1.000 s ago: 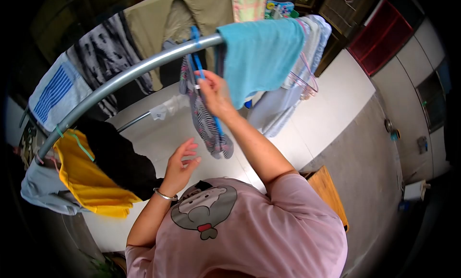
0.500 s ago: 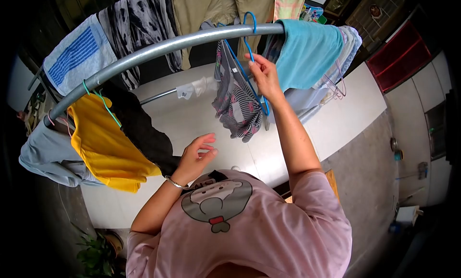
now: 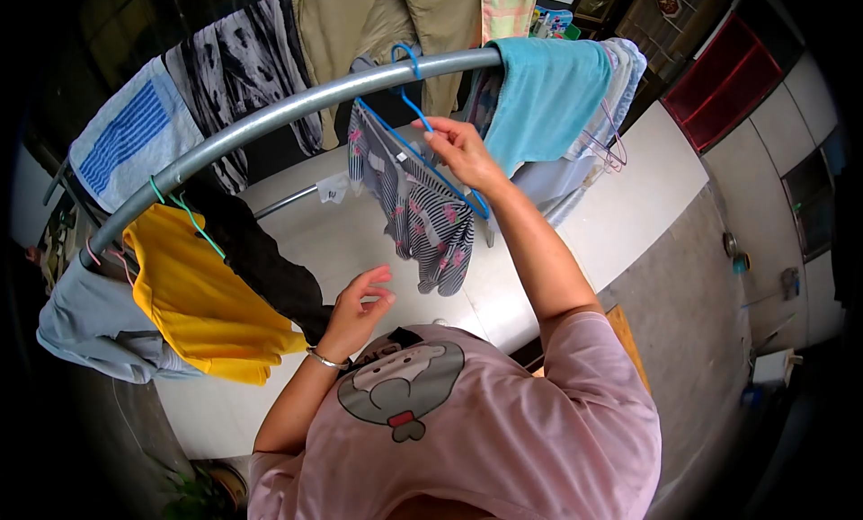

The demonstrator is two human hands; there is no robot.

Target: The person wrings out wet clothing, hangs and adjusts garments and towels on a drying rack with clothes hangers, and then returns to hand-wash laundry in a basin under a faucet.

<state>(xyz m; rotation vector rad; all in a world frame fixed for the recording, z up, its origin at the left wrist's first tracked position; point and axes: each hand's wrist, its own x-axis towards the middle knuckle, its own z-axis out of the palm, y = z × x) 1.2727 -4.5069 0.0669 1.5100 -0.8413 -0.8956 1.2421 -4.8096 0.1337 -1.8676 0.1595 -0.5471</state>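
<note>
My right hand (image 3: 458, 151) pinches the neck of a blue clothes hanger (image 3: 454, 189), whose hook goes over the curved metal rail. From that hanger a striped garment (image 3: 430, 228) with pink flowers hangs at a slant. My left hand (image 3: 357, 311) is raised in front of my chest, fingers apart and holding nothing, with a bracelet at the wrist. Close by it hangs a dark garment (image 3: 270, 264), and further left a yellow garment (image 3: 184, 300) droops beside a green hanger (image 3: 200, 225).
The metal rail (image 3: 297, 106) arcs across in front of me. A turquoise towel (image 3: 548, 93) lies over its right part, and a grey garment (image 3: 85, 318) hangs at its left end. Behind are khaki trousers (image 3: 351, 35) and a blue-striped towel (image 3: 130, 133). White tiles (image 3: 620, 219) lie below.
My right hand has slid the blue hanger with the striped garment leftward along the rail, and the garment has swung round. My left hand stays open near my chest. The view has shifted slightly.
</note>
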